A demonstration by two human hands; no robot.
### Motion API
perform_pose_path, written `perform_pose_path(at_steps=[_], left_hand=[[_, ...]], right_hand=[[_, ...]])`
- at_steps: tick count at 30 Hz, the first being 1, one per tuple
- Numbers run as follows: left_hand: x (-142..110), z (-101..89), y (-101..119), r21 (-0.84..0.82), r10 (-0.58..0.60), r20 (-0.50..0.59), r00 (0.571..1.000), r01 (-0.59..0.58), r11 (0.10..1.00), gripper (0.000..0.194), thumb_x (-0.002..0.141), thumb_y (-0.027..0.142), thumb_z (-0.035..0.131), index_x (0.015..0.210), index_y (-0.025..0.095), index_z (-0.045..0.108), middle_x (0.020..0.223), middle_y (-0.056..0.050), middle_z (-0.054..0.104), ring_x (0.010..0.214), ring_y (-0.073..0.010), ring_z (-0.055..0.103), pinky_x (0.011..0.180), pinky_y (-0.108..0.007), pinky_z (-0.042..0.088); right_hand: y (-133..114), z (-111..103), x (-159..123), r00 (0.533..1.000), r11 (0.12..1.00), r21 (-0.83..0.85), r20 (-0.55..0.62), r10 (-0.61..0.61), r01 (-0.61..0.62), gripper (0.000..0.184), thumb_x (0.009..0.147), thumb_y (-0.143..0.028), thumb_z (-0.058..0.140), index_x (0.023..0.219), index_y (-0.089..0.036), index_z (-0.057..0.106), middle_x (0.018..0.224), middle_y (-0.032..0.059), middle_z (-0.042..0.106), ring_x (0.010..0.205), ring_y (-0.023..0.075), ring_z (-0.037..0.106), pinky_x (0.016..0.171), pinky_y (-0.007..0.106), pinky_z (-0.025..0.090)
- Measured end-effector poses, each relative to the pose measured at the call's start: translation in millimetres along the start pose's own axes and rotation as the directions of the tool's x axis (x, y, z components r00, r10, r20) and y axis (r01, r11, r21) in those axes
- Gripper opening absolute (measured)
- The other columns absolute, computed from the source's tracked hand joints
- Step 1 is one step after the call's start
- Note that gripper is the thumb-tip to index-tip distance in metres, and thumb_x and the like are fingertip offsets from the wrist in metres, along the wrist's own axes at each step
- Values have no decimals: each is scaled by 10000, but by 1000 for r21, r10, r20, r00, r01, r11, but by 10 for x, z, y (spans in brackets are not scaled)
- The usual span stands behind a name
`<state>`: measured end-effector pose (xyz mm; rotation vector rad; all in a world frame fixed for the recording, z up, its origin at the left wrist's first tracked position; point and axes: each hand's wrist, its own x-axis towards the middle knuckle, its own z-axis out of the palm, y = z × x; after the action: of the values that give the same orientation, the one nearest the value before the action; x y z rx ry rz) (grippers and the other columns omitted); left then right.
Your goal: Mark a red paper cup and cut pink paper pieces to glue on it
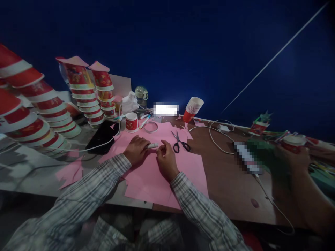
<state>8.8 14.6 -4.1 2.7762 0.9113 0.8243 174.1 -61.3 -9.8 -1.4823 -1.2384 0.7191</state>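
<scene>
My left hand (pixel 136 150) is closed around a slim white tube (pixel 153 145), which looks like a glue stick and points to the right. At its tip, my right hand (pixel 166 159) has its fingers curled, the thumb and a fingertip close together; whether something small sits between them I cannot make out. Both hands are over pink paper sheets (pixel 146 181) spread on the table. Black-handled scissors (pixel 179 142) lie on the paper just right of my right hand. Beyond the hands are a roll of tape (pixel 151 127) and a red and white paper cup (pixel 131 122).
Tall stacks of red paper cups, some with pink cone tops (pixel 74 61), stand at the left beside a black phone (pixel 101 137). A leaning cup stack (pixel 193 108) is at the back. White cables (pixel 213 134) cross the table. At right, a co-worker's hand (pixel 298 158) holds a cup.
</scene>
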Motion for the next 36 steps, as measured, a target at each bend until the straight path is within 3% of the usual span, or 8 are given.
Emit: perform_pose_path(at_steps=[4,9,19,22,25,28,32,36], left_hand=[[-15,-8,103,-31,33,-25,999,-34,999,220,942,330,514,1011,149,617,933,-79,660,900,-215,577,1072,-483,362],[-25,-14,164,-56,44,-27,999,-45,997,269,958,391,497,978,156,627,936,-78,664,914,-210,585,1092,-489,356],[-14,-43,194,-98,39,-64,997,-45,994,250,954,383,505,970,161,619,910,-78,668,894,-210,591,1100,-496,362],[-18,-45,195,-108,45,-72,996,-53,993,239,953,367,499,985,159,613,925,-81,667,904,-212,590,1112,-502,347],[-25,-28,191,-149,34,-72,997,-44,988,222,941,351,512,1002,160,608,932,-87,659,907,-217,588,1078,-497,384],[-38,9,176,-189,32,-51,998,-41,981,219,935,350,521,1019,168,609,945,-92,665,907,-218,600,1057,-504,411],[-53,44,167,-200,42,-43,998,-50,978,247,934,370,526,1058,180,622,983,-95,686,929,-221,626,1078,-532,403],[-61,50,177,-196,47,-55,997,-57,979,237,937,343,512,1059,186,641,1023,-104,697,973,-224,645,1082,-520,419]], right_hand=[[-5,-5,-10,1000,1000,-20,19,-10,10,460,844,-257,557,1294,-164,550,941,60,683,751,172,620,686,307,505],[-52,-41,-3,1000,997,-72,-14,-28,27,297,823,-228,557,1099,-183,658,921,66,714,821,202,645,747,328,515],[-37,-49,-18,1000,999,-43,14,6,-5,250,839,-273,568,1061,-185,645,872,38,690,758,177,619,704,305,493],[-54,-42,-30,999,997,56,29,42,-44,295,840,-284,577,1116,-187,615,928,47,685,791,173,624,727,305,509],[-70,-25,-35,991,958,264,99,85,-109,364,822,-314,620,1167,-202,588,975,47,682,822,167,632,718,287,524],[-80,-11,-28,978,892,414,168,124,-184,276,790,-314,653,1045,-212,620,881,9,666,744,140,610,666,261,513],[-106,-13,-17,955,819,495,213,209,-289,199,772,-331,669,927,-222,611,730,-41,595,589,102,531,532,220,438],[-138,-38,-9,950,801,513,205,236,-310,177,751,-324,690,870,-216,614,679,-50,565,542,86,495,492,206,395]])
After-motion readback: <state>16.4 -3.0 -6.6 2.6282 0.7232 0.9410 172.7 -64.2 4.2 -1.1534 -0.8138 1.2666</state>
